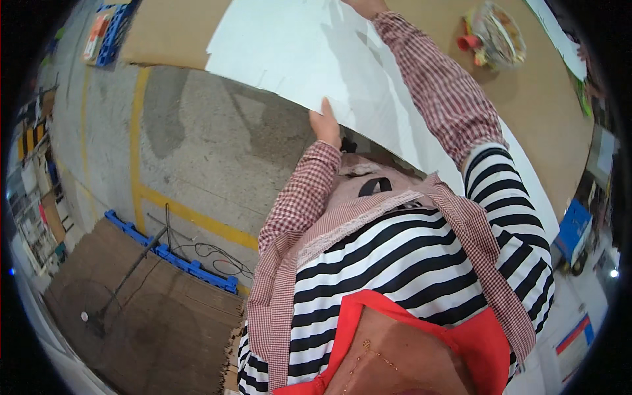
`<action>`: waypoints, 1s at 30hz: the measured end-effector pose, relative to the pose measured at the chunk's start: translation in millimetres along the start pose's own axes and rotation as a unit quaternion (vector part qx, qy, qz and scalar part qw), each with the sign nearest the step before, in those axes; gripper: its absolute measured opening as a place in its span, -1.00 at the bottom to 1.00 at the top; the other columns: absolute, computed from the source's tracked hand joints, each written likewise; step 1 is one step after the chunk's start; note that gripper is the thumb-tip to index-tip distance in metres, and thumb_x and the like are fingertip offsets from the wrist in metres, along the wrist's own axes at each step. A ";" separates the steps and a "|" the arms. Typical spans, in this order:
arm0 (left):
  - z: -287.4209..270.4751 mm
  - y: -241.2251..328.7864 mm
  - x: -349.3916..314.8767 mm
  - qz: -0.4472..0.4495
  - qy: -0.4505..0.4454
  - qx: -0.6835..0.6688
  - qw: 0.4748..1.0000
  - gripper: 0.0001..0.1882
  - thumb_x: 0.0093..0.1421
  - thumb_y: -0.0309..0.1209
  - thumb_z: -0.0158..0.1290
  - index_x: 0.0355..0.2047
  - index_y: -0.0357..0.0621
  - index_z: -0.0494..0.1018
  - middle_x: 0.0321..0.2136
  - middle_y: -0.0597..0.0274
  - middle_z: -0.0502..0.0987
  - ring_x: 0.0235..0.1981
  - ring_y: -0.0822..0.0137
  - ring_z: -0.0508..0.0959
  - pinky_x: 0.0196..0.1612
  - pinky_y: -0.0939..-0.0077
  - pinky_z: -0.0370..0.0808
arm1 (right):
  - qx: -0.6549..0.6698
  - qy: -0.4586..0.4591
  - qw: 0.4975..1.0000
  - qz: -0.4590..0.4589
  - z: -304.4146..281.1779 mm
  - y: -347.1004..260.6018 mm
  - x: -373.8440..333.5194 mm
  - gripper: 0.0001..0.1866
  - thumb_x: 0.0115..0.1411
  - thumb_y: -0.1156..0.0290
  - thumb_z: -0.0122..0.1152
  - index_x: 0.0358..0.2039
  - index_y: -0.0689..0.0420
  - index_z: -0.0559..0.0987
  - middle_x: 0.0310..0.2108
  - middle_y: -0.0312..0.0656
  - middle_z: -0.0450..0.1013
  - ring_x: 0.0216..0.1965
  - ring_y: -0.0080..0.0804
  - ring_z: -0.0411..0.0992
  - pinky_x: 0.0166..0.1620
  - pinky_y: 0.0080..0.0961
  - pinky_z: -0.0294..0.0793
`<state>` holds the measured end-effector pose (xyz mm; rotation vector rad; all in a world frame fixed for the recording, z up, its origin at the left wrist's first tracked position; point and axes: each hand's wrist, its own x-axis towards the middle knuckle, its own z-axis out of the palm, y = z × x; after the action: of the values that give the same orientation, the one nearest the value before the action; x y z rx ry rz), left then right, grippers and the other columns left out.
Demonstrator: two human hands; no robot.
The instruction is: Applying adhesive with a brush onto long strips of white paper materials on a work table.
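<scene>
A large white sheet (283, 52), maybe a stack of several with uneven edges, lies over the near side of a brown cardboard-covered table (546, 99). My left hand (324, 124) grips its near edge, thumb on top and the other fingers hidden beneath. Over the sheet's far part reaches my right arm. Only the back of my right hand (367, 6) shows at the picture's upper edge, its fingers cut off from view. Checked sleeves cover both forearms.
A clear plastic bag (497, 36) with a red piece lies on the table's right. On the floor at left are a brown cardboard stack (151, 322), a blue pallet (191, 263), a stand fan (99, 316) and black cables (220, 257). A blue crate (115, 33) stands far left.
</scene>
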<state>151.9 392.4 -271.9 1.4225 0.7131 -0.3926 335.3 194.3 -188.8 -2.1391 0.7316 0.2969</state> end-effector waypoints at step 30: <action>2.2 8.6 -14.7 -0.032 -0.112 0.096 0.989 -0.49 0.22 -0.18 0.08 0.05 -0.22 0.24 -0.11 0.07 0.44 -0.25 0.20 0.53 -0.38 0.29 0.57 | -0.204 0.037 0.925 -0.318 35.0 176.8 -209.9 -0.24 0.03 0.18 0.26 0.20 0.18 0.22 0.31 -0.20 -0.02 0.32 -0.20 -0.09 0.29 -0.23 0.00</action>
<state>147.0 388.9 -255.8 1.5094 0.5497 -0.6737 63.0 220.1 -230.8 -2.6580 -0.0277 0.0115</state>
